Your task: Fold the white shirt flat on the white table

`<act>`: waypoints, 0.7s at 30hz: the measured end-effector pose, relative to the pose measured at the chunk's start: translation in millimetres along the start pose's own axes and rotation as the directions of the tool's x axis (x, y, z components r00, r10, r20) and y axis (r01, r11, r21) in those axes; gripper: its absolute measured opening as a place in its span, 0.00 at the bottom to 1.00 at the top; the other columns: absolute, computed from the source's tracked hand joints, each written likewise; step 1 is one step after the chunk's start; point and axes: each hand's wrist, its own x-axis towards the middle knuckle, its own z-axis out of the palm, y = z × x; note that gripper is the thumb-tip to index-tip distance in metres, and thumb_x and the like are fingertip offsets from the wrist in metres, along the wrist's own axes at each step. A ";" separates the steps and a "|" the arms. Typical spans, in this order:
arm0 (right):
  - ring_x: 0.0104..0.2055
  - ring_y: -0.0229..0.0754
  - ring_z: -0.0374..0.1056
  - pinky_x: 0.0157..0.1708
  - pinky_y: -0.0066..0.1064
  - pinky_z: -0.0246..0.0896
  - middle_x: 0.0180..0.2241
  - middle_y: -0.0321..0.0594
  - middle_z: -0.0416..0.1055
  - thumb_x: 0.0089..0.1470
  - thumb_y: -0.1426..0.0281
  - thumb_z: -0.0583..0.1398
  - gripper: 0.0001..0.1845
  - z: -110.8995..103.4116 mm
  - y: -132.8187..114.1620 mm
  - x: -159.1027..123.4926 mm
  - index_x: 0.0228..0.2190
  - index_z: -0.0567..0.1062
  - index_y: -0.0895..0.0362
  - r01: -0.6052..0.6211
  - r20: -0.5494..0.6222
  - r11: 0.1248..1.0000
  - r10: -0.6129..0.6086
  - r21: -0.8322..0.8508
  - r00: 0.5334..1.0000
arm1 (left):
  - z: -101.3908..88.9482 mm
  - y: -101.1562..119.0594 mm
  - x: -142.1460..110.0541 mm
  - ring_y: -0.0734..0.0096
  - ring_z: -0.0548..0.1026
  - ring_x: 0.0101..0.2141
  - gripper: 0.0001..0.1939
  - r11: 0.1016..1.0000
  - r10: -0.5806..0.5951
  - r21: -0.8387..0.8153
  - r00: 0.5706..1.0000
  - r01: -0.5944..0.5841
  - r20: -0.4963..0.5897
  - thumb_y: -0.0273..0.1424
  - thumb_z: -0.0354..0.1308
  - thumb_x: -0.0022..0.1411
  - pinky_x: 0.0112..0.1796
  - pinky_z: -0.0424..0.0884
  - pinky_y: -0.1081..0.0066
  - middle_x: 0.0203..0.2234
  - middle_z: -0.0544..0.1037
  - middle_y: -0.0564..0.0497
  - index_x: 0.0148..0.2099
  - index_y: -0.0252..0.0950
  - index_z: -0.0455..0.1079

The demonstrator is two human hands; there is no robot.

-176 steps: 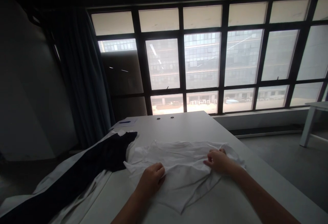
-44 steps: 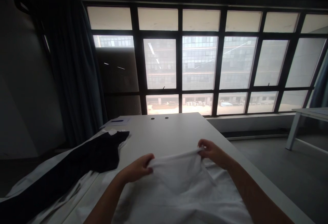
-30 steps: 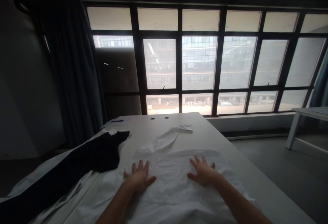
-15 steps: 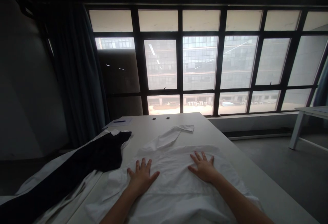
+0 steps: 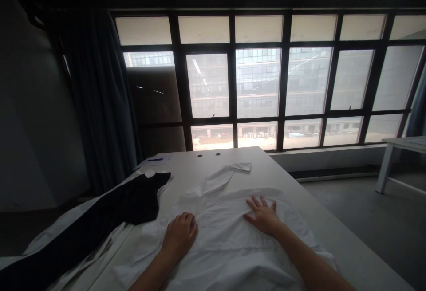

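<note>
A white long-sleeved shirt (image 5: 226,237) lies spread and lightly wrinkled on the white table, one sleeve (image 5: 216,180) stretched towards the far end. On the right part of the cloth my right hand (image 5: 264,218) rests flat, its fingers spread. My left hand (image 5: 181,235) is on the left part of the shirt, its fingers curled in and closed on the fabric; the fingertips are mostly hidden. To the left of that hand lies a black garment (image 5: 133,202) over white cloth.
Paper with a dark pen (image 5: 155,159) lies at the table's far left corner. Two round holes (image 5: 200,155) sit near the far edge of the table (image 5: 276,173). A blue curtain (image 5: 100,104) hangs on the left, windows stand ahead, and another white table (image 5: 388,167) is at right.
My left hand has gone from flat with spread fingers to curled, drawing slightly back towards me. My right hand stays flat in nearly the same place.
</note>
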 end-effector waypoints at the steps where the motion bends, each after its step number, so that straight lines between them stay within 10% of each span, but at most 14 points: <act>1: 0.73 0.65 0.27 0.58 0.76 0.17 0.72 0.37 0.34 0.58 0.33 0.41 0.47 -0.8 0.8 1.1 0.70 0.50 0.41 0.002 -0.002 1.000 -0.002 0.001 1.000 | -3.3 1.5 -4.5 0.50 0.70 0.53 0.23 0.999 -0.027 0.042 1.000 0.027 0.016 0.41 0.45 0.69 0.53 0.62 0.51 0.53 0.73 0.39 0.57 0.38 0.72; 9: 0.72 0.63 0.32 0.61 0.74 0.24 0.72 0.39 0.38 0.61 0.37 0.44 0.43 -20.9 7.8 20.3 0.69 0.52 0.43 0.003 0.018 0.998 -0.002 -0.060 1.000 | -10.9 -3.2 -29.6 0.30 0.46 0.68 0.43 0.972 -0.234 0.135 0.881 0.195 0.412 0.59 0.44 0.64 0.52 0.55 0.29 0.71 0.46 0.36 0.74 0.48 0.43; 14: 0.71 0.69 0.33 0.61 0.72 0.28 0.71 0.52 0.39 0.65 0.53 0.51 0.34 -21.2 -33.6 -0.7 0.66 0.61 0.55 -0.093 -0.195 0.984 0.062 -0.152 0.979 | 11.4 -10.0 -8.4 0.34 0.37 0.70 0.42 0.970 -0.231 0.143 0.928 0.197 0.291 0.62 0.33 0.65 0.55 0.37 0.23 0.72 0.39 0.40 0.74 0.50 0.40; 17: 0.68 0.66 0.47 0.60 0.69 0.42 0.69 0.48 0.49 0.62 0.49 0.51 0.32 -4.8 -60.6 -34.1 0.62 0.66 0.49 0.002 -0.117 0.999 -0.007 -0.040 0.993 | 18.6 -13.6 4.7 0.35 0.39 0.70 0.43 0.974 -0.219 0.113 0.945 0.197 0.244 0.64 0.34 0.64 0.55 0.36 0.23 0.72 0.41 0.40 0.74 0.50 0.43; 21: 0.71 0.67 0.36 0.61 0.74 0.25 0.71 0.42 0.42 0.59 0.40 0.50 0.42 13.7 -49.6 -69.6 0.68 0.58 0.45 0.026 -0.007 1.000 -0.026 0.014 1.000 | 23.1 -27.0 13.4 0.36 0.39 0.70 0.43 0.984 -0.174 0.068 0.963 0.163 0.206 0.64 0.36 0.64 0.56 0.37 0.25 0.72 0.44 0.41 0.74 0.50 0.46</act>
